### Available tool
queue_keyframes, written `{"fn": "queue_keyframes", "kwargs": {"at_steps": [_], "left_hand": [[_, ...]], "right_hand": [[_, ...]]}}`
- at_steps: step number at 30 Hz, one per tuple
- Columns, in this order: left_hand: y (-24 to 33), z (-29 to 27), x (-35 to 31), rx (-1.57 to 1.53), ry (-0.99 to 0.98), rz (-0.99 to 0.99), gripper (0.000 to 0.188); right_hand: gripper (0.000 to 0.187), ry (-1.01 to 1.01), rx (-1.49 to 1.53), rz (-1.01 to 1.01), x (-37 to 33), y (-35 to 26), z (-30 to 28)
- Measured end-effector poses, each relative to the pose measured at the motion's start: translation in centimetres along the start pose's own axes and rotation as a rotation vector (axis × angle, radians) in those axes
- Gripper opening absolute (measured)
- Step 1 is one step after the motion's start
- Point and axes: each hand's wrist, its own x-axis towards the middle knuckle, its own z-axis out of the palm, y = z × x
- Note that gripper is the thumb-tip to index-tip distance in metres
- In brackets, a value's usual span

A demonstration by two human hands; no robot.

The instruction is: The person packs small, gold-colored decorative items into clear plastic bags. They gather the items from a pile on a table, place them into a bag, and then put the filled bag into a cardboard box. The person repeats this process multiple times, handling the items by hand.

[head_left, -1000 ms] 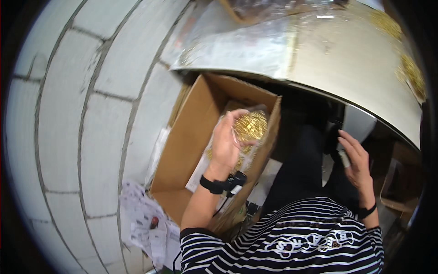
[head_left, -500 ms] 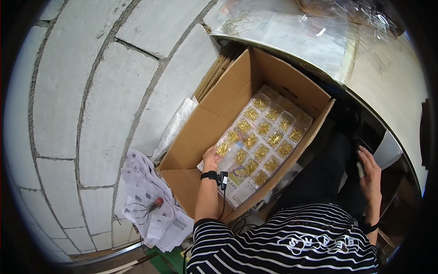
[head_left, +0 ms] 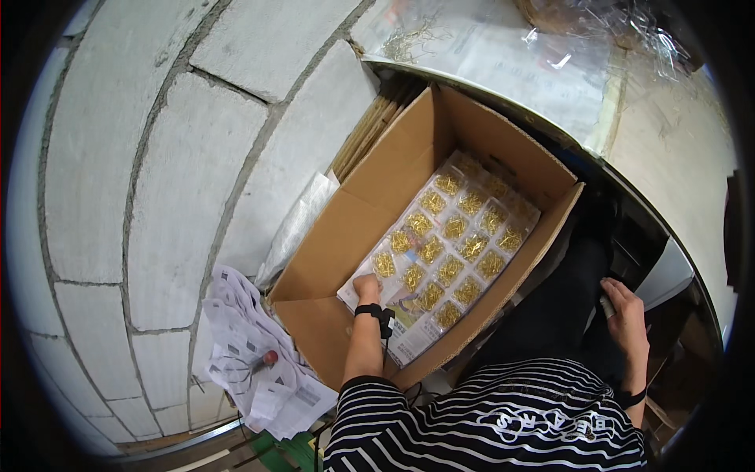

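Inside the cardboard box (head_left: 346, 236), clear plastic packs of gold-coloured wire-like pieces (head_left: 454, 228) lie in rows on printed paper (head_left: 413, 342). My left hand (head_left: 367, 286) is at the near left end of these rows, just beside a corner pack (head_left: 384, 264). Its fingers are curled in, and whatever may be in them is hidden. Beside my thigh, outside the box, my right hand (head_left: 627, 316) has bent fingers. A small pale thing (head_left: 607, 306) shows at its inner side; I cannot make out its kind.
Crumpled printed sheets (head_left: 255, 358) with a small red round thing (head_left: 270, 358) lie left of the box. Clear wrapping (head_left: 297, 224) and flattened cardboard (head_left: 370, 130) stand between box and block wall (head_left: 189, 173). A covered table (head_left: 503, 75) bears loose wires and clear plastic.
My left hand has drawn back slightly from the corner pack, which now sits in line with the others. My right hand has moved a little left and down.
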Motion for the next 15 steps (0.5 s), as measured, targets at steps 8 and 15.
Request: {"fn": "queue_keyframes", "kwargs": {"at_steps": [8, 15], "left_hand": [[-0.5, -0.2, 2.1, -0.294, -0.195, 0.048, 0.009], [5.0, 2.1, -0.1, 0.162, -0.288, 0.357, 0.015]], "right_hand": [[0.040, -0.007, -0.012, -0.087, 0.3, 0.2, -0.5], [0.033, 0.227, -0.240, -0.148, 1.2, 4.6, -12.0]]}}
